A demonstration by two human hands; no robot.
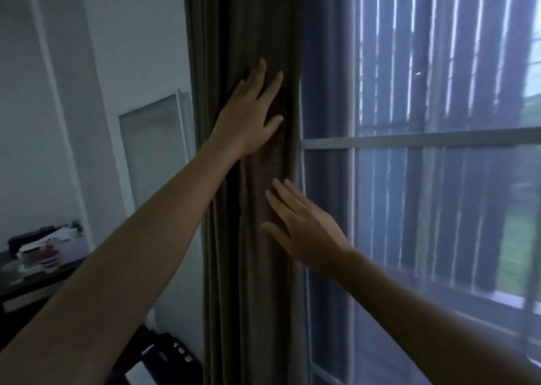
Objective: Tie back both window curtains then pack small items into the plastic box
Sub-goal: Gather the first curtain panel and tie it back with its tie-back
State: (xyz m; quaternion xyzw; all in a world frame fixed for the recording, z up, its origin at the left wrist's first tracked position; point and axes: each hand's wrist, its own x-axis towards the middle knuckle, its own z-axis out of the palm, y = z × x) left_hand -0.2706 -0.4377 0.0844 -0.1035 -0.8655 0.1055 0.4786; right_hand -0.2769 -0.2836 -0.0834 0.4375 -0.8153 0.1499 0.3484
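A dark brown curtain (243,27) hangs bunched in folds at the left edge of the window (424,138). My left hand (248,115) lies flat on the curtain at mid height, fingers straight and pointing up. My right hand (301,226) is lower, fingers straight, its fingertips touching the curtain's right edge. Neither hand holds anything. No tie-back is visible.
A sheer white curtain (439,209) covers the window panes to the right. At the lower left stands a dark desk (32,282) with a pile of small items (46,250). A white panel (152,150) leans on the wall. A dark crate (164,355) sits on the floor.
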